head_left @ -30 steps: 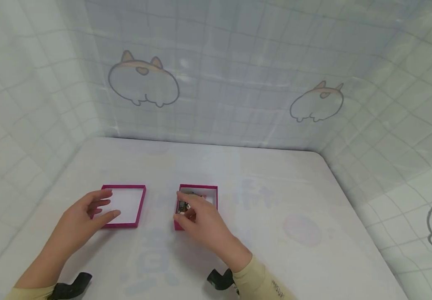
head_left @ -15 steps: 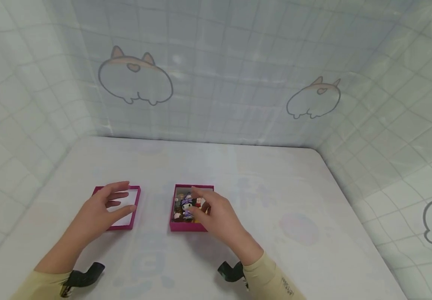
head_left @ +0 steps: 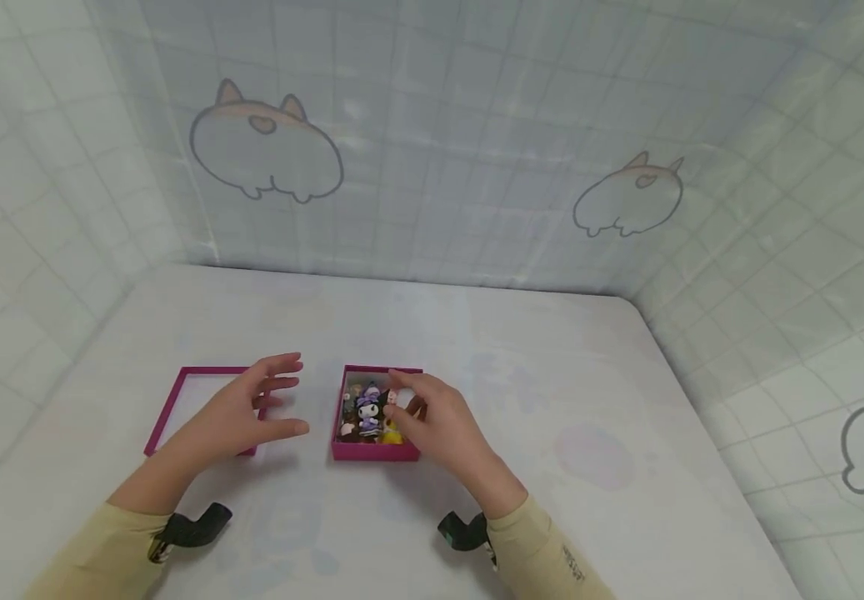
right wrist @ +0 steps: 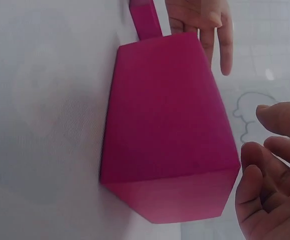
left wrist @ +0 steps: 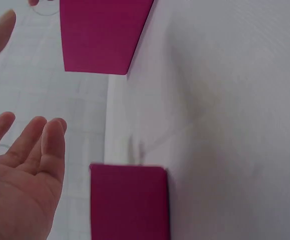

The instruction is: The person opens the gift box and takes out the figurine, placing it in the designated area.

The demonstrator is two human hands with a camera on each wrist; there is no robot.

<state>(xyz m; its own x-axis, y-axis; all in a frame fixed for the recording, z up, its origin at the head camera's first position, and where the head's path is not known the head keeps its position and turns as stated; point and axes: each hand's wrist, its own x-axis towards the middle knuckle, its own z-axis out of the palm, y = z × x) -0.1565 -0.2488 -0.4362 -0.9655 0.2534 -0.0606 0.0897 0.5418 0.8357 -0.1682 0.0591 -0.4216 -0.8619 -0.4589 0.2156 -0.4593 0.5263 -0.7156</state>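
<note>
A small magenta box (head_left: 375, 452) sits on the table, packed with several small character figurines. A purple-and-black figurine (head_left: 369, 414) lies face up on top, near a yellow piece (head_left: 391, 433). My right hand (head_left: 441, 421) is over the box's right side, thumb and fingers loosely bent with nothing between them; in the right wrist view its fingertips are right beside the magenta wall (right wrist: 170, 115). To the left, my left hand (head_left: 247, 412) is above the right edge of a shallow white-lined magenta lid (head_left: 165, 412), fingers spread and holding nothing. Its thumb and fingers point toward the box.
The white patterned table (head_left: 536, 517) reaches back to a pale gridded curtain (head_left: 461, 167) with cartoon outlines, which also encloses both sides. A black curved piece sits by each wrist, one at the left (head_left: 199, 527) and one at the right (head_left: 461, 532).
My left hand has moved right, from over the lid toward the box. My right hand has shifted to the right off the figurines, so more of them show.
</note>
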